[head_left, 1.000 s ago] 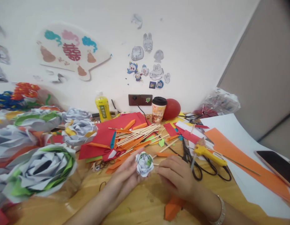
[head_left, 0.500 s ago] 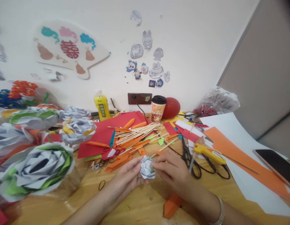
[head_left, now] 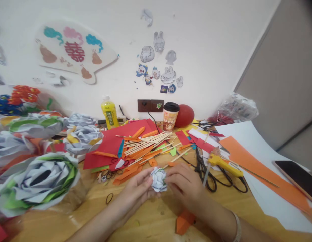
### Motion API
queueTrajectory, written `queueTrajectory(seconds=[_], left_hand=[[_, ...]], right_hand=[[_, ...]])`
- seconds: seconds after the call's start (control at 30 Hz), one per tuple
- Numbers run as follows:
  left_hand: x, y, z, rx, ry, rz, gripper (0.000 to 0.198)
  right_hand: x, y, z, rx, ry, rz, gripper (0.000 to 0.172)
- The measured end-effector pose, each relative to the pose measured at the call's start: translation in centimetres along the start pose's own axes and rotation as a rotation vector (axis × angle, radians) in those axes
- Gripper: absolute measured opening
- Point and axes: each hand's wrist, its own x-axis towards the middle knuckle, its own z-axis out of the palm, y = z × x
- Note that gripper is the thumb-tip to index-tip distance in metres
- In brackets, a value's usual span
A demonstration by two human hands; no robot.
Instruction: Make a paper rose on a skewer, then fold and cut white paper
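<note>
The left hand (head_left: 137, 188) cups a small white-and-green paper flower (head_left: 158, 179) from below, fingers curled about its side, while the right hand (head_left: 184, 185) pinches its right edge, fingertips closed on the folds. The flower is held just above the wooden table (head_left: 150, 222), in front of the heap of wooden skewers (head_left: 145, 141) (black scissors (head_left: 205, 171) and a yellow glue gun (head_left: 223, 165) lie just right of the right hand). The shaping likely goes best with light pressure: the left hand steadying the base, the right working one petal at a time without crushing the layers.
</note>
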Motion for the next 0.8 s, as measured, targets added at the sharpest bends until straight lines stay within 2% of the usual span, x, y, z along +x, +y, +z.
queueTrajectory(seconds=[0.1,0.23,0.3,0.43,0.63,0.7,0.8], left_hand=[[0.1,0.0,0.0,0.016,0.017,0.003,0.028],[0.1,0.0,-0.1,0.029,-0.001,0.005,0.028],[0.1,0.0,-0.2,0.041,-0.005,-0.001,0.028],[0.1,0.0,-0.2,0.054,-0.011,-0.02,0.026],[0.2,0.0,0.0,0.067,0.021,-0.005,0.025],[0.1,0.1,0.1,0.07,0.019,-0.005,0.024],[0.1,0.2,0.1,0.062,0.009,-0.01,0.024]], right_hand=[[0.1,0.0,0.0,0.018,-0.044,0.018,0.013],[0.6,0.5,-0.3,0.189,-0.146,0.285,0.002],[0.8,0.9,-0.6,0.256,-0.206,0.321,0.002],[0.9,1.3,-0.9,0.292,-0.25,0.209,0.005],[0.3,1.0,-0.3,0.01,-0.144,-0.043,0.016],[0.3,0.9,-0.2,-0.008,-0.146,-0.032,0.017],[0.5,1.0,-0.4,0.145,-0.19,0.135,0.008]])
